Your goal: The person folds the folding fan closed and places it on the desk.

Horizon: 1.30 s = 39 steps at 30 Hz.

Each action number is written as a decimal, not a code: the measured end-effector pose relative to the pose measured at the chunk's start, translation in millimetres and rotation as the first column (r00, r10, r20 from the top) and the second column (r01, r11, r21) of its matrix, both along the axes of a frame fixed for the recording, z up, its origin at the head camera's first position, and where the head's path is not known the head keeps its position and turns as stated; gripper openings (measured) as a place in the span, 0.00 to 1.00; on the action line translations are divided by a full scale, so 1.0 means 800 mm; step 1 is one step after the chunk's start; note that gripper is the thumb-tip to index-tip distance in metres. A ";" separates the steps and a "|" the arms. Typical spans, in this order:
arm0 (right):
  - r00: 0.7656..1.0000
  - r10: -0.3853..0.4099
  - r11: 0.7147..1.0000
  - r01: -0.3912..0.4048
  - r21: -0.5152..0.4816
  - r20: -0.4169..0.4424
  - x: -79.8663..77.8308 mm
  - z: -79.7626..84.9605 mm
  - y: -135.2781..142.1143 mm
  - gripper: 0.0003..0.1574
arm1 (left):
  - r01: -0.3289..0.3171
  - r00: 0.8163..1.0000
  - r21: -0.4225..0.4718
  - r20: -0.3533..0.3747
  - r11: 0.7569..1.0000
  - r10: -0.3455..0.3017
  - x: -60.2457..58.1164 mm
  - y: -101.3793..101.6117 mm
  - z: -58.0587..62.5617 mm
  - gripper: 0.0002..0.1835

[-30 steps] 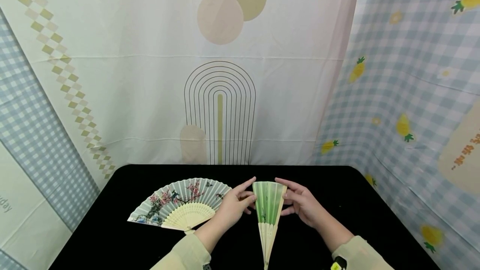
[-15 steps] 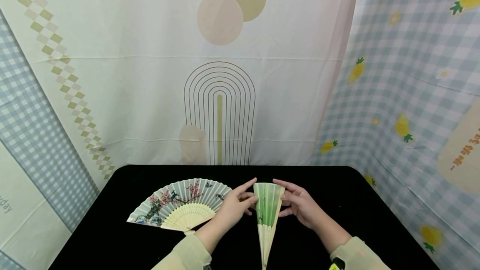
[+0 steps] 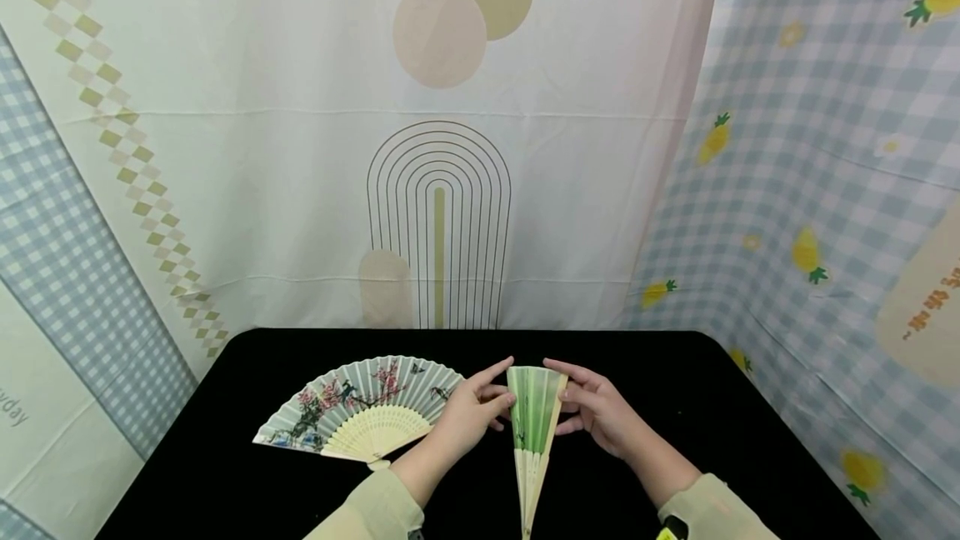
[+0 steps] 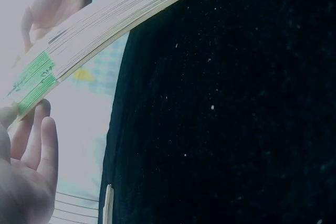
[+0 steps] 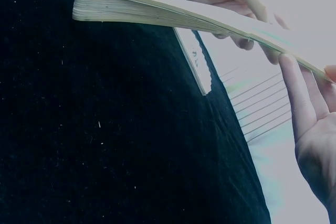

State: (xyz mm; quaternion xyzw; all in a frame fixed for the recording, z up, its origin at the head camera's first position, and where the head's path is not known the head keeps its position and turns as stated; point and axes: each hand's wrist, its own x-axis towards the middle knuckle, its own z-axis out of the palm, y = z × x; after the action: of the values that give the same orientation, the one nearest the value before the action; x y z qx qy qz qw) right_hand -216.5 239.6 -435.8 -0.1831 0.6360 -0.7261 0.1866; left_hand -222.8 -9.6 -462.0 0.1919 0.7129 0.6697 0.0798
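A green folding fan (image 3: 531, 423) with pale wooden ribs is spread into a narrow wedge between my hands, leaf at the top and pivot end toward me. My left hand (image 3: 463, 408) pinches its left edge near the leaf's top, thumb in front. On the opposite edge my right hand (image 3: 600, 411) pinches the outer rib. The left wrist view shows the stacked ribs of the green fan (image 4: 115, 19) side on, bunched together toward the pivot. In the right wrist view the fan (image 5: 152, 11) slants above the black tabletop, its metal pivot pin visible at the end.
A white folding fan (image 3: 378, 432) with pink blossoms lies spread on the black table (image 3: 615, 490), left of my hands and partly behind the left one. A patterned white curtain (image 3: 585, 215) hangs behind the table, with blue checked cloth (image 3: 757, 290) at the right.
The green fan has narrowed slightly as my right hand moved a little left toward the left hand. Its pivot end shifted slightly left. The white fan has stayed put.
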 end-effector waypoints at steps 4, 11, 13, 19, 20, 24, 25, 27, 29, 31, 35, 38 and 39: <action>1.000 0.004 1.000 -0.004 0.003 0.004 0.000 0.001 -0.001 0.34 | -0.003 1.000 0.002 -0.004 1.000 0.003 0.000 0.002 -0.001 0.30; 1.000 0.014 1.000 -0.014 0.012 0.001 -0.001 -0.002 -0.003 0.35 | 0.025 0.999 -0.004 -0.024 1.000 -0.025 0.000 0.002 -0.003 0.30; 1.000 0.018 1.000 -0.018 0.014 -0.002 -0.001 -0.002 -0.004 0.35 | 0.031 0.999 -0.012 -0.022 0.999 -0.032 0.000 0.002 -0.003 0.30; 0.999 0.033 0.999 -0.032 0.019 -0.020 -0.001 -0.005 -0.006 0.33 | 0.045 0.999 -0.019 -0.008 0.999 -0.045 0.001 0.002 -0.005 0.30; 0.999 0.034 0.999 -0.033 0.018 -0.023 -0.001 -0.005 -0.007 0.33 | 0.046 0.999 -0.018 -0.006 0.999 -0.046 0.001 0.002 -0.005 0.29; 0.999 0.034 0.999 -0.033 0.016 -0.025 -0.001 -0.005 -0.007 0.33 | 0.047 0.999 -0.014 0.012 0.999 -0.047 0.001 0.002 -0.004 0.29; 0.999 0.033 0.999 -0.032 0.017 -0.023 -0.001 -0.005 -0.007 0.34 | 0.047 0.999 -0.014 0.018 0.999 -0.047 0.001 0.002 -0.003 0.30; 0.999 0.031 0.999 -0.030 0.019 -0.017 -0.001 -0.004 -0.007 0.35 | 0.050 0.998 -0.009 0.033 0.999 -0.049 0.001 0.002 -0.003 0.30; 1.000 0.029 0.999 -0.029 0.021 -0.011 -0.001 -0.004 -0.008 0.36 | 0.055 0.997 -0.004 0.047 0.998 -0.055 0.002 0.003 -0.002 0.31; 1.000 0.028 0.999 -0.028 0.024 -0.011 -0.001 -0.003 -0.008 0.37 | 0.060 0.997 0.001 0.054 0.998 -0.059 0.003 0.004 -0.001 0.33; 1.000 0.021 0.999 -0.021 0.027 -0.009 0.000 -0.002 -0.009 0.37 | 0.065 0.996 0.014 0.059 0.998 -0.066 0.005 0.005 -0.001 0.34; 1.000 0.015 1.000 -0.015 0.027 -0.007 0.000 -0.003 -0.009 0.36 | 0.064 0.995 0.031 0.070 0.998 -0.066 0.005 0.006 -0.002 0.35; 1.000 0.013 1.000 -0.013 0.028 -0.007 -0.001 -0.003 -0.009 0.36 | 0.063 0.995 0.037 0.074 0.997 -0.065 0.005 0.006 -0.002 0.35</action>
State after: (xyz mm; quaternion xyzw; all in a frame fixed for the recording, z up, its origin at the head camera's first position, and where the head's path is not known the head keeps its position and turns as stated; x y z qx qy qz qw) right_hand -217.0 232.2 -438.0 -0.1871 0.6455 -0.7153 0.1916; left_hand -218.9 -4.5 -463.7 0.1907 0.6911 0.6859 0.1247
